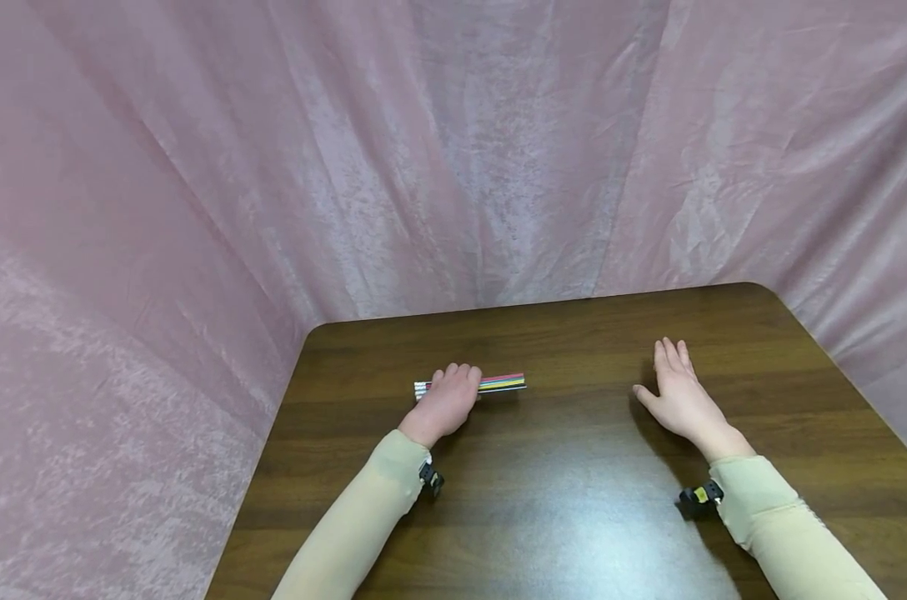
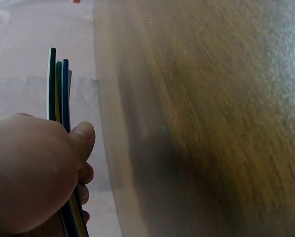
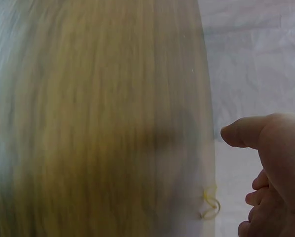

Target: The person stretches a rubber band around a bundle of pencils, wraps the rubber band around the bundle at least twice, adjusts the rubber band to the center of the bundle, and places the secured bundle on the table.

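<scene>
My left hand [image 1: 448, 405] grips a bundle of slim coloured pencils [image 1: 503, 383] around its middle, close over the table. Pink, yellow, blue and dark shafts stick out to the right, and white ends show on the left. In the left wrist view, the thumb lies along the pencils [image 2: 65, 94] and the fingers curl round them. My right hand [image 1: 680, 398] is over the right part of the table with its fingers extended and thumb spread, holding nothing. Near it in the right wrist view lies a small yellow loop like a rubber band [image 3: 210, 206].
The brown wooden table [image 1: 558, 467] has rounded far corners. Pink velvet curtains [image 1: 498, 167] hang behind its far edge and along the left side. A small wrist camera [image 1: 431, 478] is worn on the left sleeve, another wrist camera [image 1: 701, 494] on the right.
</scene>
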### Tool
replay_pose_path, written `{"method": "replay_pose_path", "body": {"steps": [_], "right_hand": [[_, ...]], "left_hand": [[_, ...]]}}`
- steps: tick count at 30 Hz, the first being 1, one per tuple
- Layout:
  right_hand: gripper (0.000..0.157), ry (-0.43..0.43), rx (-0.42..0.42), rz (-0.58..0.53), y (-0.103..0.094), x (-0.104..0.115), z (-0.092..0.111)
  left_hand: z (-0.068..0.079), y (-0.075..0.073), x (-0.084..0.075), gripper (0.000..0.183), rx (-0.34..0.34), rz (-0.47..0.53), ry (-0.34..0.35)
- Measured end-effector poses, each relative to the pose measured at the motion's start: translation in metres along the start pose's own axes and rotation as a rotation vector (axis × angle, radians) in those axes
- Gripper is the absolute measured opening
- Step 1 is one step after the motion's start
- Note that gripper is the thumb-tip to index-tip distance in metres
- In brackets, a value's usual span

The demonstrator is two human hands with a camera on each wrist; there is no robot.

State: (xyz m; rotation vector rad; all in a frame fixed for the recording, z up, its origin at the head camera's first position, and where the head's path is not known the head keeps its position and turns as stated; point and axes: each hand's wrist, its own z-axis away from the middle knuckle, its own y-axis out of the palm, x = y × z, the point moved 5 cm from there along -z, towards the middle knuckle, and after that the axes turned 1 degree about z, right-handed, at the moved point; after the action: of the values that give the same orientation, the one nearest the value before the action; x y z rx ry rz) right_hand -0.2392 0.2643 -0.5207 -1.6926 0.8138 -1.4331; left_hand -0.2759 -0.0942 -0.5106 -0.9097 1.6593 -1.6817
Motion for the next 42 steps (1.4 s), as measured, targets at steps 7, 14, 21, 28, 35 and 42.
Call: {"method": "replay_pose_path", "body": {"steps": [7,14,21,28,35,42], "right_hand": [[0.082,0.015,-0.042,0.002,-0.014,-0.018,0.007],[0.050,0.037,-0.134,0.019,-0.031,-0.040,0.011],[0.021,0.009,-0.151,0.085,-0.038,-0.051,0.009],[0.018,-0.015,-0.125,0.108,-0.037,-0.052,0.001],[0.014,0.007,-0.096,0.105,-0.031,-0.049,-0.005],[0.015,0.020,-0.102,0.100,-0.031,-0.048,-0.007]], "left_hand": [[0.001,-0.001,0.000,0.014,0.001,-0.017,-0.002],[0.001,-0.004,-0.001,0.013,-0.012,-0.040,0.009],[-0.002,-0.001,-0.001,0.012,0.007,-0.025,-0.001],[-0.004,-0.001,-0.006,0.015,0.002,-0.009,0.006],[-0.005,0.002,-0.007,0.014,-0.011,-0.012,0.021],[-0.006,0.002,-0.006,0.013,-0.012,-0.027,0.024]]}}
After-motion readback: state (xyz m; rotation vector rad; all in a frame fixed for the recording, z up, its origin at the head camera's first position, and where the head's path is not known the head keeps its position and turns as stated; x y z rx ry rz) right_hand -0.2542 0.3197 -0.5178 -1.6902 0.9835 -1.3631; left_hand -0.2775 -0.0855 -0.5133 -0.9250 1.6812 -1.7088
